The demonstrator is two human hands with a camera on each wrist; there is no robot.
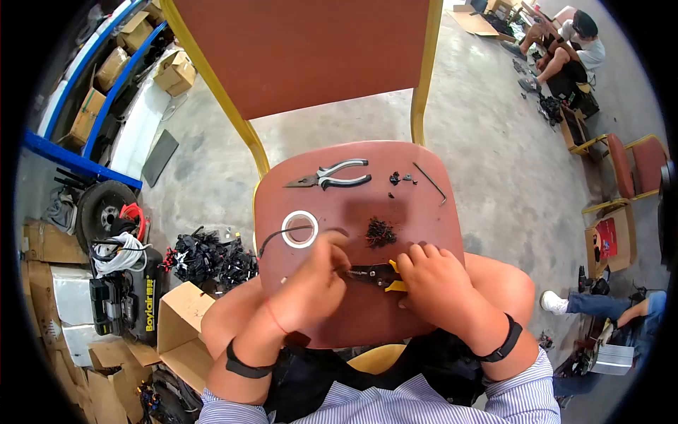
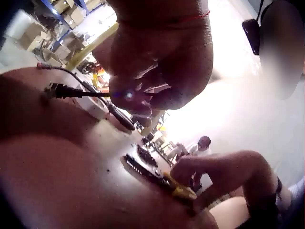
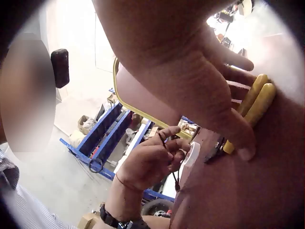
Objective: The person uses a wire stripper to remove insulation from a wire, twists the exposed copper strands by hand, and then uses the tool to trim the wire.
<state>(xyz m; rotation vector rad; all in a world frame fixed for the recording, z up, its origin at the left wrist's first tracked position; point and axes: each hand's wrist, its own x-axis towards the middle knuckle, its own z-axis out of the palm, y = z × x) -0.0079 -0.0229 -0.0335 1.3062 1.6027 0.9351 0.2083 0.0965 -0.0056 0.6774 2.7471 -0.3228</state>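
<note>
My left hand [image 1: 318, 272] is raised over the left of the chair seat, its fingers curled and pinching a thin black cable [image 2: 99, 94]. A dark plug-like end [image 2: 66, 91] of this cable sticks out past the fingers in the left wrist view. Wire strippers with yellow handles [image 3: 257, 102] lie low on the seat, dark jaws toward the left hand. My right hand [image 1: 441, 286] grips those handles, thumb on the near side and fingers across the far side. Between the hands and the backrest sits a pile of small black bits [image 1: 381, 232]. A white tape roll [image 1: 300, 213] lies under the cable.
Grey-handled pliers [image 1: 323, 174], a hex key [image 1: 432, 185] and several small black pieces [image 1: 395, 178] lie on the red seat [image 1: 417, 212]. Black parts [image 1: 212, 258] and an open carton [image 1: 185, 325] are on the floor at left. Another person [image 1: 583, 49] sits at far right.
</note>
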